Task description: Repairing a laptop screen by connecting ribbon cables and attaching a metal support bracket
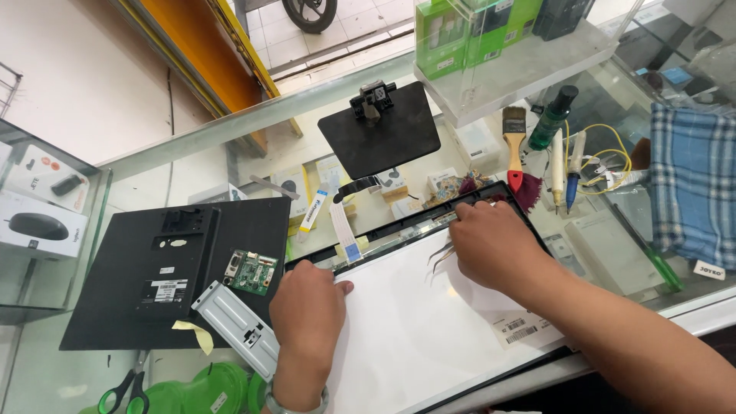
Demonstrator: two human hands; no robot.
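Left hand (307, 310) flat, pressing white display panel (414, 322); right hand (494, 245) pinching tweezers (442, 255) near panel's top edge. Risk: slipping tips scratching panel or tearing ribbon cable (343, 222).

Glass counter (253, 123), apparently under monitor panel (414, 322)

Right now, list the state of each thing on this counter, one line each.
left hand: flat, pressing on the white panel
right hand: holding tweezers at the frame's top edge
tweezers: gripped, tips pointing left
white panel: lying flat in its black frame
ribbon cable: loose, lying across the frame
back cover: removed, lying flat
green circuit board: detached, resting on the cover
metal bracket: detached, lying at the cover's edge
scissors: closed
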